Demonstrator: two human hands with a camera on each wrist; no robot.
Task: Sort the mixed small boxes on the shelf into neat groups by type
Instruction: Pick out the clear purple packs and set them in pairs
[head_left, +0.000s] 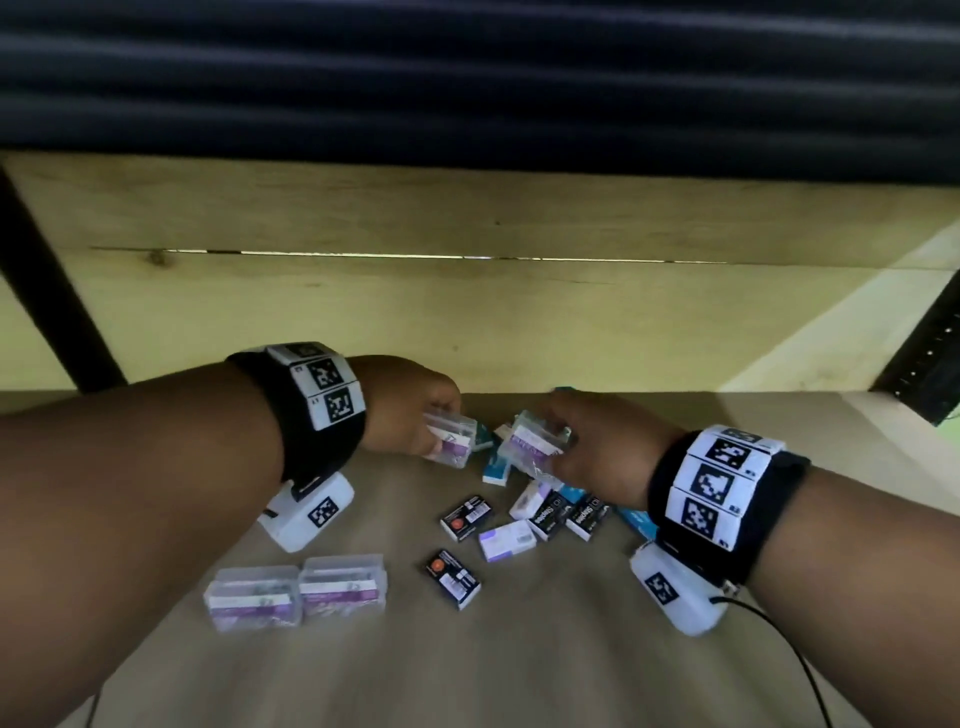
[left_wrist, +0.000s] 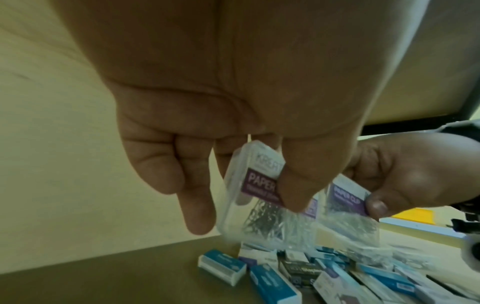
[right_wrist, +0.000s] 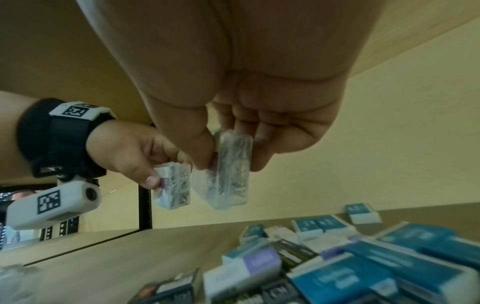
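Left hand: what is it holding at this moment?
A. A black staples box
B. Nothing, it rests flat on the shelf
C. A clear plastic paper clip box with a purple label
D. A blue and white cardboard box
C: the left hand pinches a clear plastic paper clip box whose purple label reads PAPER, held above the shelf while the right hand holds a like one.
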